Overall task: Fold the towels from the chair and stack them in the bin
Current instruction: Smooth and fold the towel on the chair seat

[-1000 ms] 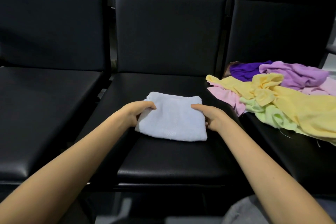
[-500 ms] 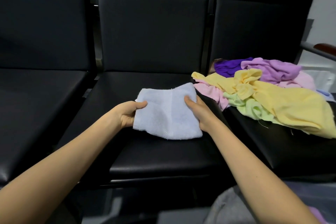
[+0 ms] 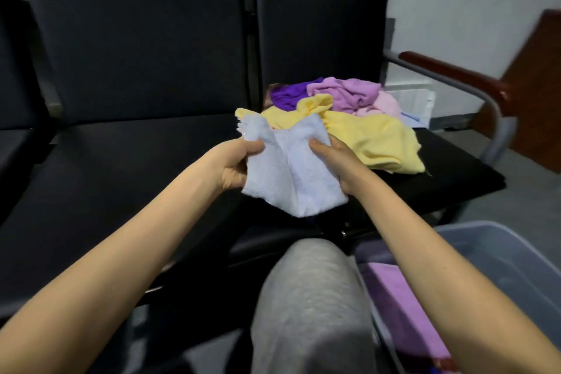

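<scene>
A folded white towel (image 3: 291,167) hangs in the air above the front of the black chair seats. My left hand (image 3: 235,164) grips its left side and my right hand (image 3: 337,161) grips its right side. Behind it, a loose pile of towels lies on the right-hand chair seat (image 3: 449,173): a yellow towel (image 3: 373,140) in front, a dark purple towel (image 3: 285,96) and a lilac towel (image 3: 349,92) at the back, a pink towel (image 3: 385,103) to the right. A translucent grey bin (image 3: 501,252) stands at lower right with a folded purple towel (image 3: 403,304) inside.
A row of black padded chairs (image 3: 136,48) fills the left and middle. A metal armrest with a dark wooden top (image 3: 455,73) borders the right chair. My grey-trousered knee (image 3: 309,297) sits low in the middle, beside the bin. A white wall rises at the far right.
The white towel has left the middle seat and moved up and to the right in both hands. My view has swung right and down, bringing the bin and my knee into sight.
</scene>
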Available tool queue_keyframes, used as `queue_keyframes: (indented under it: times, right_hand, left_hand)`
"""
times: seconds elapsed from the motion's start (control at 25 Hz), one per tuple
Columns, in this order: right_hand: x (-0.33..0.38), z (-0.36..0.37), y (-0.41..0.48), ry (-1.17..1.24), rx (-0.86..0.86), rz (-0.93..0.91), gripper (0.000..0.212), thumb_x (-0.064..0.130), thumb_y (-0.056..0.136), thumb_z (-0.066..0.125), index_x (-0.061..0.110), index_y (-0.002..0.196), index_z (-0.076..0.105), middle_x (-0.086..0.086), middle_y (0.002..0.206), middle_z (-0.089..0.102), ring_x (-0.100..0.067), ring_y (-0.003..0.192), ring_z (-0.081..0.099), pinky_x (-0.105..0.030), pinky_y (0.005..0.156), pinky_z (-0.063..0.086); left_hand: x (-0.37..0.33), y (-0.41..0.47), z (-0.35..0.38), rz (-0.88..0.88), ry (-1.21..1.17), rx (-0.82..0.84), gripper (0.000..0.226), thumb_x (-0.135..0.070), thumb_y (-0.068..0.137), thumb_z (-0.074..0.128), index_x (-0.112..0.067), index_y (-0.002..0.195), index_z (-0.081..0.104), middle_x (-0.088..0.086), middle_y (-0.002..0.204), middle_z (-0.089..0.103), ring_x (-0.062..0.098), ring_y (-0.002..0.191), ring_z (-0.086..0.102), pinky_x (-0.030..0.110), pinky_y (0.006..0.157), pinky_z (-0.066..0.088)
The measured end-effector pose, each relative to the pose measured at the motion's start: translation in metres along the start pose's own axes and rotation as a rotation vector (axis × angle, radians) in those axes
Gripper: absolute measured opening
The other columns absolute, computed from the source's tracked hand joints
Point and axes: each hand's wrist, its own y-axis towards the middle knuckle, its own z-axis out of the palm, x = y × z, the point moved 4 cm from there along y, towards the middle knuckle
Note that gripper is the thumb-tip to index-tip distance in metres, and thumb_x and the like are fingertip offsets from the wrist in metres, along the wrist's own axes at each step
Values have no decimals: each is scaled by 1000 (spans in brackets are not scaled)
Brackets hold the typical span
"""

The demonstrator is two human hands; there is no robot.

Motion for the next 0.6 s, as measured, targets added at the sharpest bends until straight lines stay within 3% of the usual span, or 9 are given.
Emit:
queue_keyframes:
  times: [0.08,0.2,0.28,0.36,0.44,0.52,0.6]
  right_hand:
    - [-7,-36,-10,-18,-38,26,29,19,96,51,17,125,54,-1,116,61,-18,110,56,-30,95,44]
    - [-25,-110,-39,-76,-187,95,32,21,95,53,16,126,55,-3,118,61,-19,110,56,-32,95,44]
    - [-44,-149,-58,-91,-235,141,28,18,94,53,14,121,57,-8,119,62,-21,109,57,-36,96,46]
    - [-67,-186,-82,-112,-277,192,28,13,95,52,10,123,55,-8,114,61,-19,101,57,-32,87,45]
    - [-96,-213,-103,-107,-317,297,28,13,96,51,7,123,54,-8,106,60,-20,94,57,-32,82,45]
    - [-133,-238,-118,-90,-335,388,30,14,95,53,7,124,54,-8,106,60,-22,96,57,-34,84,45]
    - [-166,-253,-128,-54,-318,437,31,15,93,55,13,124,56,-4,117,61,-22,107,56,-36,93,44]
  left_hand:
    - [14,5,39,23,27,39,15,-13,98,47,-7,105,58,10,102,62,21,98,57,34,83,45]
    - [48,7,118,51,58,163,20,-5,99,39,-15,110,52,6,84,57,16,75,56,27,65,45]
    - [76,9,155,51,65,181,21,-11,102,35,-21,114,49,4,82,57,12,70,54,24,61,44]
    - [121,14,197,50,95,192,25,-17,102,37,-20,122,50,7,94,62,15,77,58,27,66,49]
    - [166,16,225,0,51,193,20,-24,98,47,-19,115,57,10,103,67,20,86,64,34,80,54]
    - [213,23,243,-90,-5,160,15,-25,96,50,-20,101,63,9,99,70,26,90,67,43,90,53]
    - [242,26,246,-147,14,124,22,-31,96,47,-23,109,62,5,109,68,26,99,64,43,96,49]
